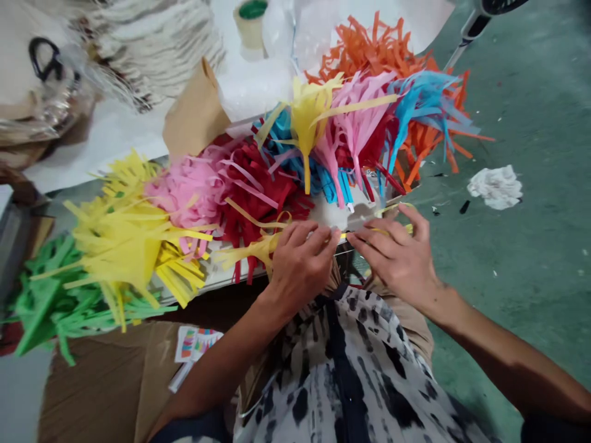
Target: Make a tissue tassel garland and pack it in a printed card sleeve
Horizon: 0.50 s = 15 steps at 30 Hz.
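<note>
A long row of cut paper tassels lies across my lap and the floor: green [50,307], yellow [122,237], pink [191,187], red [253,191], blue [323,178], orange [369,52]. My left hand [300,261] is closed in a pinch on a yellow tassel [252,249] at its twisted end. My right hand [399,255] pinches the same thin yellow strip [344,235] just to the right, fingertips almost meeting the left hand's. Both hands sit at the near edge of the tassel row, over my patterned garment [351,369].
A roll of tape [250,23] stands at the top centre on white sheeting. Brown paper [194,117] and a brown cardboard sheet [106,387] lie left. A crumpled white wad [496,186] rests on the green floor [530,258] at right. Black scissors handles [44,58] show top left.
</note>
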Motion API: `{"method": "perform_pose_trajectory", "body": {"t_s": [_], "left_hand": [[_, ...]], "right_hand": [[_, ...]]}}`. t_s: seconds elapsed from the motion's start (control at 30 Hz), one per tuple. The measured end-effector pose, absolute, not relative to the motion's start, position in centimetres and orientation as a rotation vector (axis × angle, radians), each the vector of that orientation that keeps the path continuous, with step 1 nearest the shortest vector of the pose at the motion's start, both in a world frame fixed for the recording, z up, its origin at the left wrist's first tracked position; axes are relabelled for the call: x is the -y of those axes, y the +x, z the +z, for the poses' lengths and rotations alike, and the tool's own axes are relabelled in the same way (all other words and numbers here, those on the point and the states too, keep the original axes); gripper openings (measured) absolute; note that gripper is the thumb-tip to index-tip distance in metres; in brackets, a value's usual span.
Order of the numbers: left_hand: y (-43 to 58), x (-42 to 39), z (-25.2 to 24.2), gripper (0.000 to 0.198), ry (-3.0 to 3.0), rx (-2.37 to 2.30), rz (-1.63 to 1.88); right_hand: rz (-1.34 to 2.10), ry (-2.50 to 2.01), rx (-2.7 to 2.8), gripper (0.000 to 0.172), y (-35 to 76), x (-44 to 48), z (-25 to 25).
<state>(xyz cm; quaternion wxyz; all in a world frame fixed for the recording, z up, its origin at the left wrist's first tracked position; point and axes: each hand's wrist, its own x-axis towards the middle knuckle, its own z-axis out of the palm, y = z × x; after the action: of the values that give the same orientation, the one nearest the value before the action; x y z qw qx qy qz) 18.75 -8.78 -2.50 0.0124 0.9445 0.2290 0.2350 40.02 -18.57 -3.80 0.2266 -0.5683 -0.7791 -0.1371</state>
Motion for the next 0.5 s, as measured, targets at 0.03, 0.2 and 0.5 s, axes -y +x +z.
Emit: {"method": "perform_pose_trajectory", "body": {"t_s": [0.03, 0.2, 0.5], "left_hand": [[18.7, 9.1, -2.5, 0.030, 2.972, -0.696, 0.734], [17.9, 10.6, -3.6, 0.025, 3.003, -0.648, 0.859], [17.9, 12.7, -1.5, 0.022, 2.371, -0.871, 0.896]], "right_hand": [[-0.363, -1.573, 2.164, 0.030, 39.6, 18.7, -3.8], [-0.384, -1.658, 2.120, 0.024, 38.0, 19.4, -3.8], [-0.629, -1.455, 2.029, 0.019, 38.3, 19.5, -2.5]]}}
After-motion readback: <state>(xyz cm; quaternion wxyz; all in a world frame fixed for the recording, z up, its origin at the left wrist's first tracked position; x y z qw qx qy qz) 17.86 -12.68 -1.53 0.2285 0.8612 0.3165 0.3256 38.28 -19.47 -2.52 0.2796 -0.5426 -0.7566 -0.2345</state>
